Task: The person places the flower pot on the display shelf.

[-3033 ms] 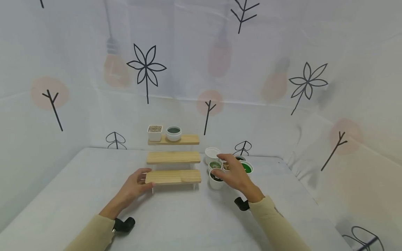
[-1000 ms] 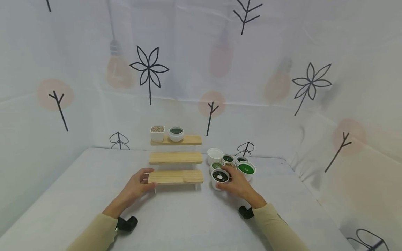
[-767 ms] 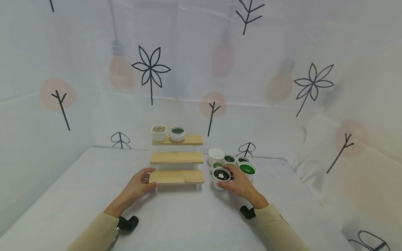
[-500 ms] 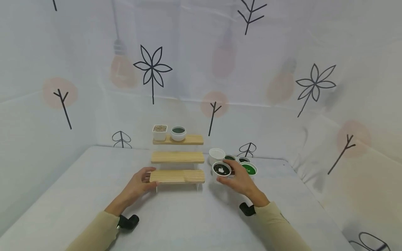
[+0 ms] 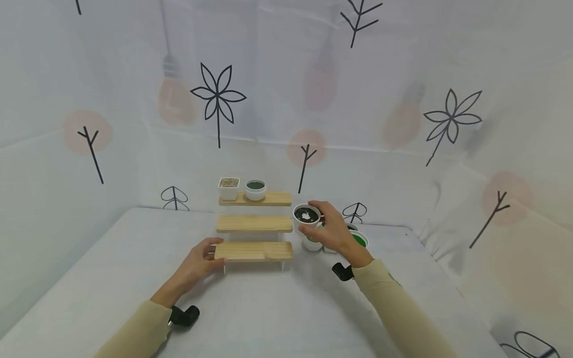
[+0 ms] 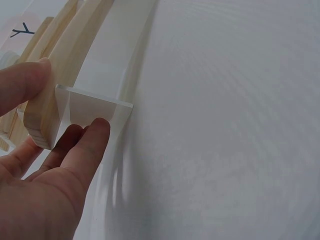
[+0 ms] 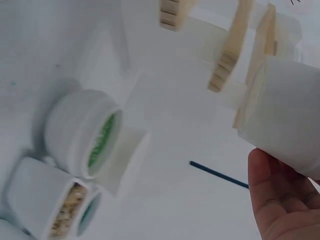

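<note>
My right hand (image 5: 333, 231) grips a round white pot (image 5: 306, 215), its dark top marked with a white shape. It is raised above the other pots, to the right of the stand's middle tier. The right wrist view shows the pot's plain white wall (image 7: 287, 107) above my fingers (image 7: 270, 192). At the lowest tier's left end, my left hand (image 5: 197, 263) holds a three-tier wooden shelf stand (image 5: 252, 251). In the left wrist view the thumb presses the board's edge (image 6: 70, 55), with fingers beside the clear support (image 6: 92, 107).
On the top tier stand a square white pot of grit (image 5: 229, 190) and a round pot with a dark green top (image 5: 255, 191). More pots cluster right of the stand, including a bright green one (image 5: 359, 239), partly hidden by my hand. A patterned cloth (image 5: 268, 109) hangs behind.
My right hand came down on the dark-topped pot, took hold of it and lifted it up and slightly left. The left hand stays on the stand. The view shifted slightly.
</note>
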Available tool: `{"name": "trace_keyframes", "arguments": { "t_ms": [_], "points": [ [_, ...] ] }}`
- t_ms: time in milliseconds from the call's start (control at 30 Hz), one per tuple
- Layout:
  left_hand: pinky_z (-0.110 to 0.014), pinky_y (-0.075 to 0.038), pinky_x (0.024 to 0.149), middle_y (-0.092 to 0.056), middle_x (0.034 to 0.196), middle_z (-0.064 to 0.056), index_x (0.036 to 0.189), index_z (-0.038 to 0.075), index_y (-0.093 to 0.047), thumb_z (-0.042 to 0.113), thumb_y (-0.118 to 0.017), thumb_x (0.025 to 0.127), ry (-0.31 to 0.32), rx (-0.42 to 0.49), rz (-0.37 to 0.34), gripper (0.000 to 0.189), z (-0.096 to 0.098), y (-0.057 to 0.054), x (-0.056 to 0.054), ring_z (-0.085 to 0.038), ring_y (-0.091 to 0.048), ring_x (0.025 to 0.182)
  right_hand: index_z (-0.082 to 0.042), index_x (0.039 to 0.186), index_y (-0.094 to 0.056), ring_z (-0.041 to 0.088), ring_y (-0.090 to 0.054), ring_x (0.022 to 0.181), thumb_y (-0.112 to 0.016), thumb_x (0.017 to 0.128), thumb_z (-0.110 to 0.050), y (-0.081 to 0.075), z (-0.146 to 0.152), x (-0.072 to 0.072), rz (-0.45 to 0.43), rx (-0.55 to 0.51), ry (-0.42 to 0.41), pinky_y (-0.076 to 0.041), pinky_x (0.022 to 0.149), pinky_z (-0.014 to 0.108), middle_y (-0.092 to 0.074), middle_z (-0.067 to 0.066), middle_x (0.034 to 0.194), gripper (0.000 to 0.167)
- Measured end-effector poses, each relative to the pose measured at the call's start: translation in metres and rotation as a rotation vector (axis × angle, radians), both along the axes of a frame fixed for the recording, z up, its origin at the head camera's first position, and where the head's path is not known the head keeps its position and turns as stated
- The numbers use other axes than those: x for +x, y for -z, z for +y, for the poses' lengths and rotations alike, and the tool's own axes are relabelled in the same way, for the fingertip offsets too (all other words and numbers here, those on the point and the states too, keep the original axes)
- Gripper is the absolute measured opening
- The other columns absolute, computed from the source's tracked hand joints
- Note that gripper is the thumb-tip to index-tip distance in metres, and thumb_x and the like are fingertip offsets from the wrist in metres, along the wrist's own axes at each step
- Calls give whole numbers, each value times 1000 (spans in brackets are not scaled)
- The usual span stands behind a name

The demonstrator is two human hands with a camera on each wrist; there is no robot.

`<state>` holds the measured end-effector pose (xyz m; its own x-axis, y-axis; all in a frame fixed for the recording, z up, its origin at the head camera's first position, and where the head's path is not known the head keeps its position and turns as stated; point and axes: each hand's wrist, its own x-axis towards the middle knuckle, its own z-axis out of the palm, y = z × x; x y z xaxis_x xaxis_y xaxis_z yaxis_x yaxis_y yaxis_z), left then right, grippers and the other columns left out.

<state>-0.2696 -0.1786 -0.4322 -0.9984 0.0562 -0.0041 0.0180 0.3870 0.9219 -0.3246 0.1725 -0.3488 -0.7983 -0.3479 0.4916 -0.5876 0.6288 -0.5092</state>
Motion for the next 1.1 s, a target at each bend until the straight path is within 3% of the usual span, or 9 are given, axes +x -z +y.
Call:
{"name": "trace_keyframes", "arguments": {
  "t_ms": [233,467,767,933,1100],
  "points": [
    [-44,-47,92,-50,131,-23,139,6,-39,21,-74,83,15,10,9,67,0,-2,1,-36,-53,118,-3,136,-47,22,-57,104,-75,79,-41,-25,-18,-17,19,-20,-27,-51,86,40,-54,10,124,74],
    [-44,-47,93,-50,131,-23,139,7,-40,19,-74,83,6,27,0,67,-1,-1,1,-35,-53,118,-4,138,-46,24,-58,101,-75,79,-39,-40,-33,-32,-20,-65,-38,-51,86,40,-53,10,126,75],
    [-44,-48,91,-51,130,-22,139,6,-40,16,-74,83,11,37,0,66,0,-4,3,-33,-55,116,-2,139,-44,23,-56,103,-73,80,-40,-50,-46,-52,-36,-69,-70,-50,86,37,-50,10,130,76],
    [-43,-48,91,-51,131,-22,140,6,-40,17,-74,83,12,39,1,67,-1,-2,1,-33,-54,117,-1,138,-45,24,-54,95,-72,79,-40,-52,-51,-63,-24,-68,-65,-49,81,38,-52,12,127,76],
    [-44,-47,92,-51,131,-22,139,6,-41,16,-74,83,15,56,2,66,-1,-2,1,-34,-54,118,-4,139,-45,24,-56,95,-74,78,-39,-51,-55,-70,-70,-91,-65,-49,81,37,-51,12,129,75]
  ]
}}
